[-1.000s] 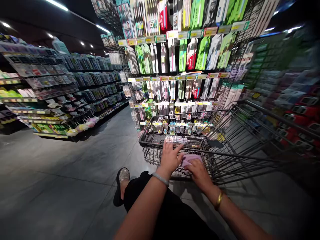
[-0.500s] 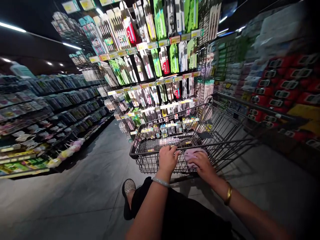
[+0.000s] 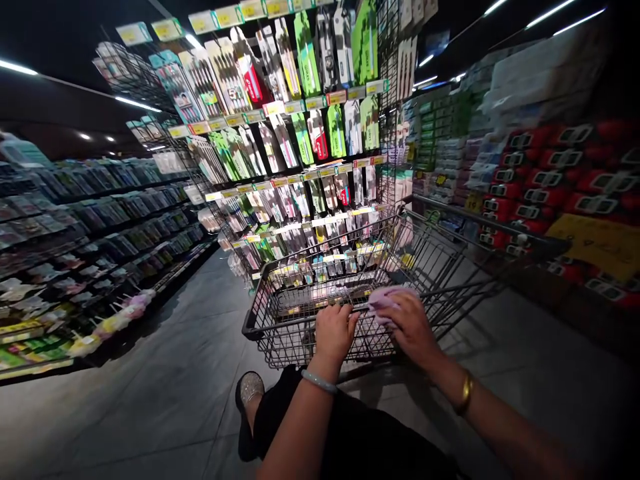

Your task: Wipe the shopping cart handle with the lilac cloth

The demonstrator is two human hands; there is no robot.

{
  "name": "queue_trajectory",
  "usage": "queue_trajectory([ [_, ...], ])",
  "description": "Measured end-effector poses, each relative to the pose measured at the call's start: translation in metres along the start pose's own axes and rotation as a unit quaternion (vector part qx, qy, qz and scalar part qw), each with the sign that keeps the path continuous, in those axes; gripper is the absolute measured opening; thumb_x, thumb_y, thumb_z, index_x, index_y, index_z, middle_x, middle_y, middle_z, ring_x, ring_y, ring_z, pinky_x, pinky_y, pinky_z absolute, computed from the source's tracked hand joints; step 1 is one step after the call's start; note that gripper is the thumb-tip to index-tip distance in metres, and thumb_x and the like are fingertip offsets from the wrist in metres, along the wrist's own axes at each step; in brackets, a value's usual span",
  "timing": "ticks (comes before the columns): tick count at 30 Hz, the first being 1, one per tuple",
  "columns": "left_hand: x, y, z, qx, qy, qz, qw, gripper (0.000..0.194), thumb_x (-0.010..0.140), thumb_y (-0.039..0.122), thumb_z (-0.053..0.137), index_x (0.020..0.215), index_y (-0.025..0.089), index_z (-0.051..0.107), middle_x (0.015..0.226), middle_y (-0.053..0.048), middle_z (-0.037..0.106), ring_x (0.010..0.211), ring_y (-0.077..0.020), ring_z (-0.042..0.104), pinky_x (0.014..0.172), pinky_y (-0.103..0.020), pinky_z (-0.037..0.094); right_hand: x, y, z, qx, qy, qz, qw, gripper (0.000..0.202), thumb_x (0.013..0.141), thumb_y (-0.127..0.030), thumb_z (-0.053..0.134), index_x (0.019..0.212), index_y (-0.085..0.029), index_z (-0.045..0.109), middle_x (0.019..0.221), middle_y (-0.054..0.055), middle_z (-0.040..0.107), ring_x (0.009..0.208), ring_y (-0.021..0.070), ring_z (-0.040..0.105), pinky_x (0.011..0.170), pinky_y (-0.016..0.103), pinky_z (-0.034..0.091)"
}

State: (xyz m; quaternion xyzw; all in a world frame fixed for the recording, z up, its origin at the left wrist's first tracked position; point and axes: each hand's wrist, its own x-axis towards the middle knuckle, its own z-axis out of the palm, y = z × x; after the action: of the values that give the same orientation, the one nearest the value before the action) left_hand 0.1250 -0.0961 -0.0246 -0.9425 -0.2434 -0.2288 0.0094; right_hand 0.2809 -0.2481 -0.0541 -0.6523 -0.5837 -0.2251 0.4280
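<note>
A dark wire shopping cart (image 3: 280, 337) stands in front of me, its near side rail running across the view. My left hand (image 3: 334, 333) is closed around that rail, a pale bangle on its wrist. Just to the right, my right hand (image 3: 410, 327) grips a pink-lilac cloth (image 3: 384, 300) bunched over the same rail; a gold bangle circles that wrist. The part of the rail under the cloth is hidden. Inside the cart's basket, something flat and pale shows through the wires, too unclear to name.
Beyond the cart rises a wire rack (image 3: 390, 133) hung with packaged toothbrushes (image 3: 306, 53). Long stocked shelves (image 3: 125, 200) line the left side. Stacked red packages (image 3: 530, 180) and a yellow sign (image 3: 600, 243) stand at right. Grey floor (image 3: 185, 353) runs between; my shoe (image 3: 250, 390) is below the cart.
My right hand and the cloth have risen slightly, from against the cart's side up onto the rail. My left hand stays on the rail. The view has shifted a little.
</note>
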Motion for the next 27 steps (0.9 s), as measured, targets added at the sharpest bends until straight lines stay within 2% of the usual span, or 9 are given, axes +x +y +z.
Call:
queue_trajectory([
  [4, -0.001, -0.001, -0.001, -0.007, -0.007, -0.003, 1.0, 0.031, 0.102, 0.044, 0.042, 0.104, 0.025, 0.066, 0.094, -0.005, 0.068, 0.093, -0.0232, 0.061, 0.081, -0.036, 0.04, 0.012, 0.0, 0.005, -0.019, 0.038, -0.009, 0.999, 0.041, 0.079, -0.002, 0.049, 0.104, -0.024, 0.073, 0.119, 0.009, 0.061, 0.119, 0.0262, 0.048, 0.106, 0.051, 0.042],
  [7, -0.003, -0.003, -0.001, -0.012, -0.01, 0.004, 1.0, 0.029, 0.102, 0.043, 0.044, 0.11, 0.026, 0.067, 0.096, -0.004, 0.069, 0.095, -0.0229, 0.061, 0.082, -0.036, 0.041, -0.003, -0.006, 0.023, -0.009, 0.052, -0.039, 0.998, 0.037, 0.083, -0.002, 0.048, 0.097, -0.025, 0.073, 0.118, 0.007, 0.063, 0.117, 0.0244, 0.049, 0.103, 0.047, 0.045],
  [9, -0.004, -0.003, -0.002, -0.006, -0.007, 0.0, 1.0, 0.03, 0.102, 0.043, 0.045, 0.11, 0.026, 0.067, 0.096, -0.005, 0.069, 0.095, -0.0227, 0.061, 0.082, -0.036, 0.041, -0.017, -0.005, 0.028, -0.002, 0.022, -0.05, 0.999, 0.037, 0.084, -0.001, 0.047, 0.095, -0.026, 0.072, 0.116, 0.006, 0.064, 0.114, 0.0232, 0.051, 0.1, 0.044, 0.047],
  [12, -0.004, -0.004, -0.004, -0.009, -0.007, 0.0, 1.0, 0.031, 0.102, 0.043, 0.044, 0.111, 0.025, 0.068, 0.097, -0.005, 0.07, 0.095, -0.0223, 0.061, 0.083, -0.036, 0.042, -0.032, 0.007, 0.016, 0.012, -0.028, -0.044, 0.999, 0.038, 0.081, -0.001, 0.047, 0.094, -0.026, 0.072, 0.107, 0.005, 0.066, 0.105, 0.0217, 0.054, 0.094, 0.04, 0.048],
  [16, -0.005, -0.004, -0.007, -0.015, -0.021, -0.002, 1.0, 0.032, 0.103, 0.042, 0.041, 0.115, 0.027, 0.067, 0.096, -0.004, 0.07, 0.094, -0.0226, 0.062, 0.085, -0.037, 0.043, -0.041, 0.025, -0.003, -0.011, 0.015, 0.042, 0.999, 0.042, 0.072, -0.001, 0.048, 0.097, -0.024, 0.073, 0.11, 0.008, 0.061, 0.111, 0.0264, 0.049, 0.099, 0.046, 0.043],
  [19, -0.006, 0.002, -0.006, 0.005, 0.004, -0.002, 1.0, 0.033, 0.102, 0.042, 0.042, 0.12, 0.026, 0.065, 0.11, -0.007, 0.071, 0.105, -0.0247, 0.062, 0.094, -0.041, 0.042, -0.047, 0.022, 0.006, 0.002, 0.0, 0.068, 0.998, 0.045, 0.071, 0.001, 0.047, 0.098, -0.023, 0.073, 0.109, 0.008, 0.061, 0.109, 0.0256, 0.048, 0.098, 0.044, 0.042],
  [23, -0.007, 0.014, 0.002, 0.016, 0.021, 0.092, 0.995, 0.05, 0.1, 0.039, 0.048, 0.147, 0.023, 0.045, 0.142, -0.011, 0.057, 0.133, -0.0274, 0.048, 0.112, -0.045, 0.032, -0.055, 0.011, 0.023, 0.061, -0.074, 0.069, 0.993, 0.048, 0.069, 0.005, 0.044, 0.093, -0.024, 0.073, 0.103, 0.005, 0.065, 0.098, 0.0212, 0.051, 0.089, 0.035, 0.046],
  [25, -0.005, 0.019, 0.007, 0.016, 0.009, 0.113, 0.993, 0.054, 0.099, 0.038, 0.048, 0.15, 0.021, 0.04, 0.141, -0.012, 0.057, 0.13, -0.0275, 0.05, 0.112, -0.044, 0.033, -0.055, 0.012, 0.017, 0.062, -0.057, 0.077, 0.993, 0.046, 0.068, 0.003, 0.044, 0.092, -0.024, 0.073, 0.106, 0.005, 0.064, 0.102, 0.022, 0.051, 0.092, 0.037, 0.045],
  [27, -0.003, 0.021, 0.01, 0.019, 0.001, 0.1, 0.995, 0.052, 0.1, 0.038, 0.047, 0.149, 0.019, 0.042, 0.13, -0.013, 0.062, 0.118, -0.0269, 0.057, 0.106, -0.043, 0.039, -0.051, 0.018, 0.005, 0.043, -0.014, 0.08, 0.996, 0.046, 0.071, 0.001, 0.046, 0.097, -0.025, 0.074, 0.113, 0.007, 0.062, 0.11, 0.0242, 0.049, 0.099, 0.041, 0.043],
])
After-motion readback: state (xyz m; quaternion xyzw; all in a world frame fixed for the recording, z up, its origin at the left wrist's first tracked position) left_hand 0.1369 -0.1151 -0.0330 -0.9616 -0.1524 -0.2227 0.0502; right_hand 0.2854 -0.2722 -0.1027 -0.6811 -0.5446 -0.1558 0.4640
